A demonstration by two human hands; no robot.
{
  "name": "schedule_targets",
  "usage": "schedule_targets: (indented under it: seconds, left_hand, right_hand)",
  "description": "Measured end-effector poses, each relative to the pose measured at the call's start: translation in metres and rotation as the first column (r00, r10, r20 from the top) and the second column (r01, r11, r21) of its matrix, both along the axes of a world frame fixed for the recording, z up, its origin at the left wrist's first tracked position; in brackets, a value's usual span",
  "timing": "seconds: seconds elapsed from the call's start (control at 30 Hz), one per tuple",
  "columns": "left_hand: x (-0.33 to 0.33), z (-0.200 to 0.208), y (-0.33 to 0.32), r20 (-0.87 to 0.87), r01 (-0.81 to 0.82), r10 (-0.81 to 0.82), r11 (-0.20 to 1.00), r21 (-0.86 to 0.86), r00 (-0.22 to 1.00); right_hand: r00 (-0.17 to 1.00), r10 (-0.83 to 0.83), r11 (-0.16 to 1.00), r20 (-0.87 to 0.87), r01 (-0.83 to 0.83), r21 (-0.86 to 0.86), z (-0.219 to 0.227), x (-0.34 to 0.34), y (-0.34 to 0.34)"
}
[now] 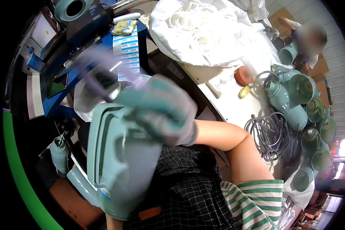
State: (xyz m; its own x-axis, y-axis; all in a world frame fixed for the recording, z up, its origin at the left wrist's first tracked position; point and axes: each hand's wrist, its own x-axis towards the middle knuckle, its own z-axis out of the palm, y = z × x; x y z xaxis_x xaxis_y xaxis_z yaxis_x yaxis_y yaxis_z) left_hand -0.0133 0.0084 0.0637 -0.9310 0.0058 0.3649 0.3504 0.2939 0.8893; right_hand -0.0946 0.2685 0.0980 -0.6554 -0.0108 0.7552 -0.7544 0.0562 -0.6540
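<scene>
My right hand (161,109), in a teal and grey work glove and blurred by motion, is closed on a greyish-lilac looped strip (120,71). The loop reaches out to the upper left, beyond the fingers. Below the glove, a large teal plastic housing (107,153) stands tilted against my lap, its raised oblong rim toward the left. It carries a small blue and white sticker near its lower end. Of my left arm only a bit of forearm (114,223) shows under the housing; the left hand is hidden behind it.
A white sack of white rings (199,34) lies at the far side. On the white table are an orange tape roll (243,76), coiled grey tubing (270,136) and several teal plastic vessels (287,103). A blue stand (142,42) holds a label sheet (126,50). Another person works at upper right.
</scene>
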Motion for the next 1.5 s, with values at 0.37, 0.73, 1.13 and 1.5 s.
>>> schedule_targets:
  seconds: [0.37, 0.73, 1.13, 1.5]
  left_hand:
    - [-0.013, 0.023, -0.034, -0.133, -0.241, 0.224, 0.962, -0.129, 0.965]
    - [0.209, -0.202, -0.189, 0.163, -0.656, 0.928, 0.354, -0.667, 0.336]
    - [0.496, -0.294, -0.335, 0.463, -0.700, 0.662, -0.132, -0.701, -0.589]
    - [0.448, -0.280, -0.376, -0.319, -0.143, 0.704, -0.512, -0.847, -0.634]
  right_hand:
    - [0.660, -0.717, 0.695, 0.223, 0.699, 0.167, 0.068, -0.029, 0.221]
    - [0.690, -0.703, 0.674, 0.173, 0.568, 0.473, -0.001, -0.102, 0.230]
    - [0.679, -0.704, 0.678, 0.208, 0.554, 0.483, 0.033, -0.033, 0.203]
    - [0.904, -0.426, 0.728, 0.020, 0.330, 0.601, 0.050, -0.043, 0.115]
